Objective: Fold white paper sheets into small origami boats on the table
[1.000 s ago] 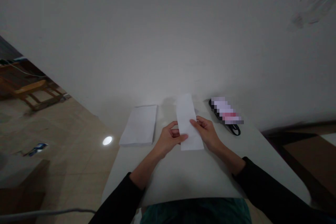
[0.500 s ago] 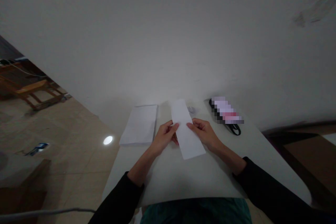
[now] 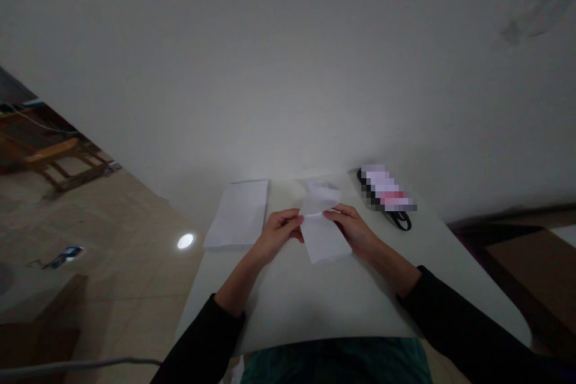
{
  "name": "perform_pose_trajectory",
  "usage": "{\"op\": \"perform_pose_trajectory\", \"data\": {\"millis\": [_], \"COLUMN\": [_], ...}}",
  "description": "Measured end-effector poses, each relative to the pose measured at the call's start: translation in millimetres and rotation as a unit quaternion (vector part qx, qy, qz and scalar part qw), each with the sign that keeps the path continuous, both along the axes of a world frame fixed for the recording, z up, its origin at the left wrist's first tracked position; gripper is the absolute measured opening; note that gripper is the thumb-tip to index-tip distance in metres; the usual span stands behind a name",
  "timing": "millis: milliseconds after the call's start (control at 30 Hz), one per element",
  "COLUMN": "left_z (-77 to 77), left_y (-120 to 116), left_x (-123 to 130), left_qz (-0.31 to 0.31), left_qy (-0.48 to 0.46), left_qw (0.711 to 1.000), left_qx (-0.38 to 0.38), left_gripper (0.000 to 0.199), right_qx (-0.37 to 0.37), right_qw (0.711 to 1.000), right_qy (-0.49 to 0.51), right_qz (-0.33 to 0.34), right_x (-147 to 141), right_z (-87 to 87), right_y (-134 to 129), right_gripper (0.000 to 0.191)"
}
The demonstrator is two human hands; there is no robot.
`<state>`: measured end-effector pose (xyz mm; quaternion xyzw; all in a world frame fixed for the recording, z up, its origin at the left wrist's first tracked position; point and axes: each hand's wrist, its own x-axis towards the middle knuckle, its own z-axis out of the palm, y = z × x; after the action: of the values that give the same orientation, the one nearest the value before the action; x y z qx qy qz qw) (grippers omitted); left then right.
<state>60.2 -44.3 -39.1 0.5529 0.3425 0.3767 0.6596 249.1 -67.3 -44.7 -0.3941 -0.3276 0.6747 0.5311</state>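
Observation:
A narrow sheet of white paper (image 3: 323,240) is held between my two hands above the table. My left hand (image 3: 281,231) pinches its left edge, thumb on top. On the right edge, my right hand (image 3: 353,229) grips it the same way. A crease runs across the sheet at thumb level, and the far part beyond it is bent and blurred. To the left of my left hand lies a stack of white paper (image 3: 238,214).
The white table (image 3: 333,306) stands against a grey wall (image 3: 288,72). A phone-like object (image 3: 386,187), partly pixelated, lies on a black case with a strap loop (image 3: 404,221) at the right. Wooden furniture (image 3: 58,153) stands on the tiled floor at left.
The paper strip was flat and straight before; now it is bent across at my thumbs and its far part has shifted. Both hands stay nearly in place.

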Motion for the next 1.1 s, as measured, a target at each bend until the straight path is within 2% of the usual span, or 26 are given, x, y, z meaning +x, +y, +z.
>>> {"op": "perform_pose_trajectory", "data": {"millis": [100, 300, 633, 767, 867, 967, 1100], "left_z": [-1.4, -0.2, 4.2, 2.1, 0.4, -1.1, -2.6], "left_y": [0, -1, -6, -5, -6, -7, -7], "left_x": [1, 1, 3, 4, 7, 10, 9], "left_qz": [0.022, 0.042, 0.027, 0.039, 0.054, 0.091, 0.207], "left_qy": [-0.010, 0.011, 0.069, 0.085, 0.093, 0.103, 0.122], "left_qw": [0.999, 0.999, 0.997, 0.996, 0.994, 0.989, 0.954], "left_qx": [-0.021, -0.027, 0.003, -0.004, 0.011, 0.059, 0.179], "left_gripper": [0.018, 0.023, 0.043, 0.043, 0.040, 0.034, 0.021], "right_qx": [0.010, 0.041, 0.094, 0.100, 0.125, 0.152, 0.157], "right_qw": [0.999, 0.997, 0.985, 0.988, 0.981, 0.971, 0.975], "right_qy": [-0.034, -0.060, -0.130, -0.096, -0.134, -0.181, -0.154], "right_qz": [-0.002, 0.015, -0.058, -0.061, -0.064, -0.040, 0.007], "right_x": [0, 1, 3, 4, 5, 4, -1], "right_z": [1.4, -2.4, -9.6, -10.4, -10.8, -11.6, -13.4], "right_y": [-1, -1, 4, 4, 5, 4, 4], "right_gripper": [0.014, 0.011, 0.013, 0.018, 0.021, 0.023, 0.028]}}
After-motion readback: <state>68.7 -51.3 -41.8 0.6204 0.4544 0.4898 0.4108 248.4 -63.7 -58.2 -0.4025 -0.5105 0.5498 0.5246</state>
